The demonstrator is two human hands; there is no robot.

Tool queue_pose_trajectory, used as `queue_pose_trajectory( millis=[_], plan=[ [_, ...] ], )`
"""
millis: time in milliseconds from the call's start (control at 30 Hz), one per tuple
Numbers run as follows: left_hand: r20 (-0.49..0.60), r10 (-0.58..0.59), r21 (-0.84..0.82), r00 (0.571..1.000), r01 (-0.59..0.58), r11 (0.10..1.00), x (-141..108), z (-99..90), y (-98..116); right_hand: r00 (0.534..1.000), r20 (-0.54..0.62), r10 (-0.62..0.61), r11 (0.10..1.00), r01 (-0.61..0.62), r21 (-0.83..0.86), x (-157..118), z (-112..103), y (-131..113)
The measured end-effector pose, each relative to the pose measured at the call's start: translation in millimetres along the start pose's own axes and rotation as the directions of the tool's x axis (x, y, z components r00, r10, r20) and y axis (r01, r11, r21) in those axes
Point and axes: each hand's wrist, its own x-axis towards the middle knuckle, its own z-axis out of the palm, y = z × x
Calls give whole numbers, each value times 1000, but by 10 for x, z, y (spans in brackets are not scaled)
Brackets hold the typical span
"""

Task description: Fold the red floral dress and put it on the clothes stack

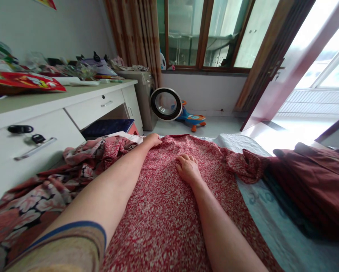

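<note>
A red garment with small pale specks (166, 211) lies spread over the light blue bed cover (271, 219), its neckline at the far side and one sleeve stretched to the right. My left hand (154, 139) is at the garment's far left shoulder, its fingers closed on the fabric. Flat on the upper middle of the garment rests my right hand (188, 167), fingers slightly spread, holding nothing. To the left, partly behind my left arm, is a crumpled pink and black floral cloth (56, 185).
Folded dark red clothes (319, 177) are stacked on the right. A white desk (101, 102) with packets on top stands at the left. Beyond the bed are a washing machine with its round door (166, 104) open and a blue and orange ride-on toy (192, 118).
</note>
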Motion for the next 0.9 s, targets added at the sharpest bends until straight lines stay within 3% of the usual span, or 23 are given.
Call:
queue_pose_trajectory(
  millis=[367,667,800,900],
  plan=[
    [-26,83,-83,996,-85,993,22,2,131,1000,18,23,1000,-23,-14,-13,-39,-25],
    [14,40,-84,999,-39,996,129,132,294,1000,9,17,1000,-17,6,-13,-28,-22],
    [-53,84,-104,995,-89,991,107,117,344,1000,-3,12,1000,-12,5,-16,-23,-23],
    [-170,100,-110,980,-119,987,80,95,361,1000,3,17,1000,-17,-2,-14,-29,-30]
  ],
)
